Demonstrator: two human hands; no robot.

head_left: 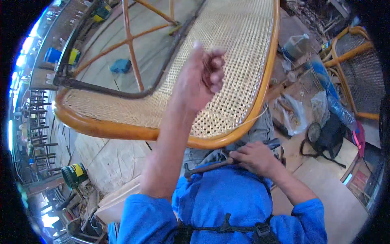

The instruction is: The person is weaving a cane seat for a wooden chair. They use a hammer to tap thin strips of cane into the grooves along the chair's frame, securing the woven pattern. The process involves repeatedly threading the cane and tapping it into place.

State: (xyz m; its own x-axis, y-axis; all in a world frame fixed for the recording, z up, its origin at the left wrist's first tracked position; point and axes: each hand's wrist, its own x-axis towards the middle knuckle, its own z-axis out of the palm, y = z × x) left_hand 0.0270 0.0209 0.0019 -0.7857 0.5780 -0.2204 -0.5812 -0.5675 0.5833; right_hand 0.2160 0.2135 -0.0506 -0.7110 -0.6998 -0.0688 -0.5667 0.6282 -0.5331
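My left hand (201, 79) is raised above a woven cane panel (231, 44) set in a bent, orange-brown wooden frame (109, 129). Its thumb points up, apart from the loosely curled fingers, and I see nothing held in it. Down at my lap, my right hand (256, 157) is closed around a hammer (209, 167) that lies slanted across the blue shirt. The hammer's small head points left; part of its handle is hidden under my fingers. A loose pale strand (260, 116) hangs by the panel's lower right edge.
Dark tubing (109, 89) edges the panel's inner side, with crossed wooden rods (129, 40) beyond. A blue rag (120, 66) lies on the floor. Plastic bags (294, 116), a black bag (329, 136) and another caned piece (357, 69) are at right; a green bucket (74, 175) stands left.
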